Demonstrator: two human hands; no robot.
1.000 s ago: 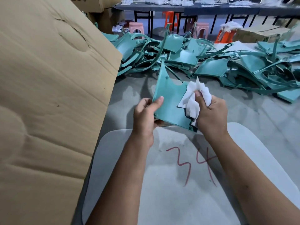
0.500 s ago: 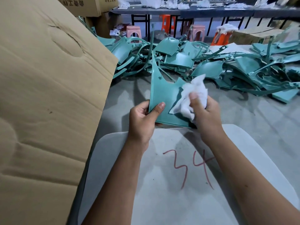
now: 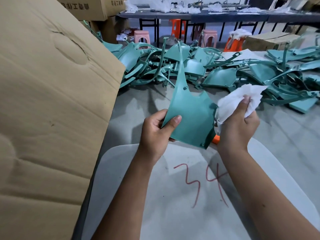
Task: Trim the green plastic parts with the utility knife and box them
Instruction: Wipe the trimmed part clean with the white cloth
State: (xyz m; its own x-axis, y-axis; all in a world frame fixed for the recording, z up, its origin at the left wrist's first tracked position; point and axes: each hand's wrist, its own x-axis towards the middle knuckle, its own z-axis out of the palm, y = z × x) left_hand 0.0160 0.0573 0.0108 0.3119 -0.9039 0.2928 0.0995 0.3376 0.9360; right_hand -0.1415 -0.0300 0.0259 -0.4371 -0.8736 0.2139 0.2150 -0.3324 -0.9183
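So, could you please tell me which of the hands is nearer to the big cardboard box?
Left. The left hand grips the green plastic part at its edge on the cardboard box side; the right hand, holding a white cloth, is beyond the part, farther away.

Your part [image 3: 190,118] is smooth, semi-matt green plastic; the rag [image 3: 242,99] soft white cloth; the box [image 3: 52,101] creased matt cardboard.

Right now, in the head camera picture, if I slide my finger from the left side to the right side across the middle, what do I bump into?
Big cardboard flap → left hand → green plastic part it holds → white cloth → right hand gripping that cloth.
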